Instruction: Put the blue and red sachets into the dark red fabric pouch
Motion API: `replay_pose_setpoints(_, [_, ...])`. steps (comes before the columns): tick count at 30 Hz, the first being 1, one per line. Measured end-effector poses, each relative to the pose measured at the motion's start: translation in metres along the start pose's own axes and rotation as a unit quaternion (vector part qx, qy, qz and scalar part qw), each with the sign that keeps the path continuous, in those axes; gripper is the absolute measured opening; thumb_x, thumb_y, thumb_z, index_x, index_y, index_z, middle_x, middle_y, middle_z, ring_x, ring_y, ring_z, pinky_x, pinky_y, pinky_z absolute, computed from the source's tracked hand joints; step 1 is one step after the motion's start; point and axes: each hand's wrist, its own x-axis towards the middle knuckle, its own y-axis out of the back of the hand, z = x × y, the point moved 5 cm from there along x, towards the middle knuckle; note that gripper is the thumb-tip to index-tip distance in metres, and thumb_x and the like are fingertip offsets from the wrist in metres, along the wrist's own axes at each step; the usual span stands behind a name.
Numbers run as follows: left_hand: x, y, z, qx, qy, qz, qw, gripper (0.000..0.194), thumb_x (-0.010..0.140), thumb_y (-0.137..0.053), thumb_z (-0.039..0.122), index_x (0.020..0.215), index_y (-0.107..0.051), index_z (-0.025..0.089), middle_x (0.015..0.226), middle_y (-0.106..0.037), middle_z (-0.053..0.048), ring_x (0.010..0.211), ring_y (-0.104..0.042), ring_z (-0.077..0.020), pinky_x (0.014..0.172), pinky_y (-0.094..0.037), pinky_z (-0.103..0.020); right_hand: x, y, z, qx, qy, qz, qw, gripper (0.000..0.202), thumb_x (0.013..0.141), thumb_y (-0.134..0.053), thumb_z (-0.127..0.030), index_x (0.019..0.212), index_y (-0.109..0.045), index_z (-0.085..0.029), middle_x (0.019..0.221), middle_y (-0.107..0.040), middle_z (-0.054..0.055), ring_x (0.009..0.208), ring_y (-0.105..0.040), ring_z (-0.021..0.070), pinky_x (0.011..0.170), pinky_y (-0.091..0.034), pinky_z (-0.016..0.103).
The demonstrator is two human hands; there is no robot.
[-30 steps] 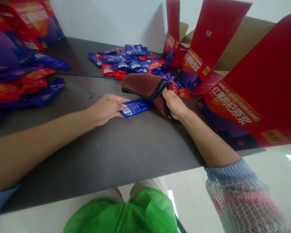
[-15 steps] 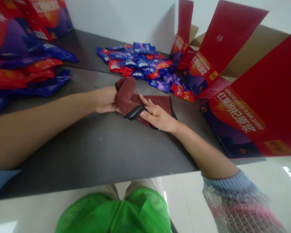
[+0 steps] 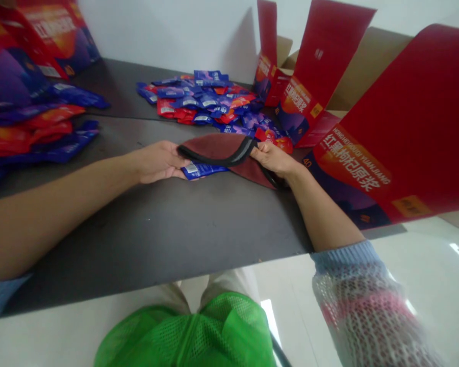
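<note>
Left hand (image 3: pixel 158 162) lies low on the dark table (image 3: pixel 183 229), fingers loosely curled, fingertips on the near end of a blue packet (image 3: pixel 203 169) and at the left end of a maroon cloth (image 3: pixel 225 148). Whether the fingers pinch the packet or only press on it cannot be told. The packet lies flat on the table, half tucked under the cloth's black-trimmed edge.

Right hand (image 3: pixel 275 159) is closed on the right end of the cloth, thumb and fingers gripping the trimmed edge and holding it lifted off the table. The cloth is folded over, its upper flap arching between the two hands, its lower part resting on the table just beside the right wrist.

Behind the cloth, a loose heap of red and blue packets (image 3: pixel 210 99) spreads toward the wall. A second stack of packets (image 3: pixel 34 130) lies at far left. Red printed cartons (image 3: pixel 386 153) stand open at right. Green mesh fabric (image 3: pixel 199 336) shows below the table edge.
</note>
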Motion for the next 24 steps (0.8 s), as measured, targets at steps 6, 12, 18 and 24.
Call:
replay_pose_setpoints(6, [-0.005, -0.006, -0.002, 0.045, -0.040, 0.045, 0.997, 0.040, 0.073, -0.073, 0.013, 0.113, -0.072, 0.008, 0.102, -0.076, -0.015, 0.090, -0.072, -0.0249, 0.095, -0.053, -0.046, -0.004, -0.005, -0.018, 0.001, 0.057, 0.077, 0.995, 0.076, 0.094, -0.016, -0.076, 0.103, -0.069, -0.021, 0.101, -0.074, 0.006, 0.104, -0.068, 0.0193, 0.096, -0.052, 0.036])
replay_pose_setpoints(12, [0.001, -0.004, -0.003, 0.030, -0.065, 0.056, 0.996, 0.016, 0.074, -0.072, 0.019, 0.088, -0.075, 0.012, 0.093, -0.075, -0.012, 0.094, -0.071, -0.0261, 0.092, -0.055, -0.040, -0.021, -0.088, -0.055, -0.300, 0.168, -0.090, 0.935, 0.068, 0.093, -0.042, -0.068, 0.147, -0.047, -0.027, 0.157, -0.041, 0.009, 0.150, -0.025, 0.0309, 0.119, -0.007, 0.064])
replay_pose_setpoints(18, [0.006, 0.002, -0.003, 0.040, -0.029, 0.061, 0.997, 0.014, 0.069, -0.076, 0.013, 0.083, -0.074, 0.011, 0.088, -0.076, -0.012, 0.090, -0.071, -0.0247, 0.093, -0.054, -0.043, -0.015, -0.078, -0.046, -0.347, 0.170, -0.129, 0.913, 0.053, 0.102, -0.039, -0.044, 0.154, -0.033, -0.036, 0.165, -0.023, 0.003, 0.154, -0.010, 0.0273, 0.117, 0.003, 0.067])
replay_pose_setpoints(24, [-0.003, -0.007, 0.001, 0.013, 0.018, -0.062, 0.998, 0.030, 0.060, -0.087, 0.012, 0.088, -0.077, 0.010, 0.095, -0.078, -0.013, 0.088, -0.073, -0.0216, 0.094, -0.055, -0.040, -0.009, -0.042, -0.026, -0.358, 0.079, -0.161, 0.916, 0.051, 0.100, -0.046, -0.039, 0.150, -0.038, -0.043, 0.164, -0.024, 0.000, 0.153, 0.002, 0.0345, 0.099, 0.014, 0.082])
